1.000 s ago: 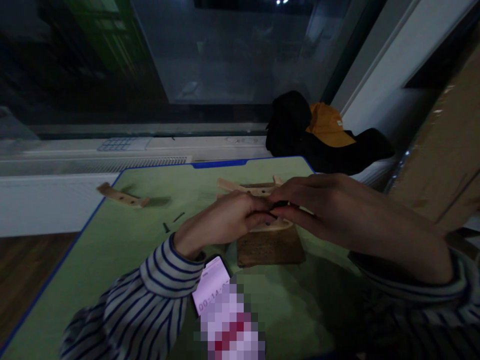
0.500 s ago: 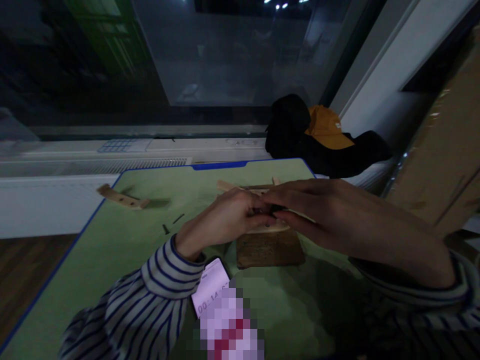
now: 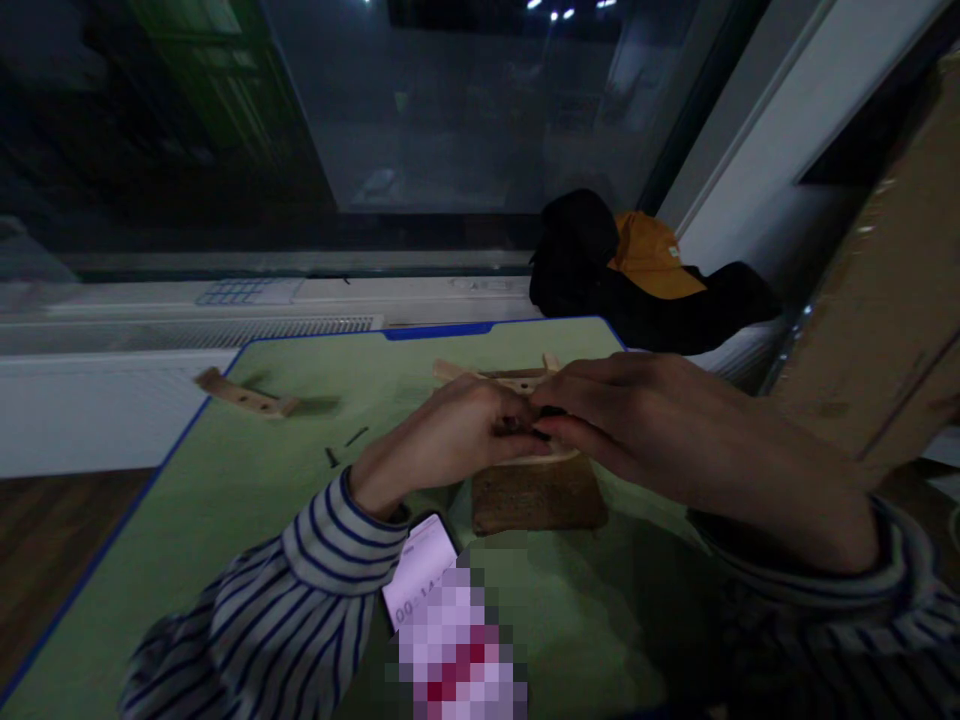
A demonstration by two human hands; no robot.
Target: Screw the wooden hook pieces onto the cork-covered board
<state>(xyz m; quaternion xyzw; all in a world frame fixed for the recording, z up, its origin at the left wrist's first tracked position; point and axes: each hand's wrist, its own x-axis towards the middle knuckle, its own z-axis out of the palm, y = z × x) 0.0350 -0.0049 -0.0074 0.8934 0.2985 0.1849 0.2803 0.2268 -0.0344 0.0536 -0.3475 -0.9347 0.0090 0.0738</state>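
My left hand [image 3: 472, 415] and my right hand [image 3: 630, 415] meet over a pale wooden assembly [image 3: 525, 384], their fingertips pinched close together. A small dark thing [image 3: 553, 411] shows by the right fingertips, too dim to name. What the left fingers close on is hidden behind the hand. Just below the hands, a brown wooden board [image 3: 538, 497] lies against the pale wood. Off to the left rests a loose curved wooden piece [image 3: 259, 402] with holes. Nearer the left wrist lie a dark screw [image 3: 332, 458] and a thin dark pin or screw [image 3: 357, 436].
A phone [image 3: 424, 570] showing a timer lies near the left sleeve on the green blue-edged table [image 3: 405, 370]. Behind stands a windowsill [image 3: 420, 292] with a dark garment [image 3: 577, 260] and a mustard cap [image 3: 652, 255]. A cardboard box [image 3: 877, 300] rises at right.
My right hand has shifted slightly left and its fingers have turned a little. My left hand stays nearly still against the wood.
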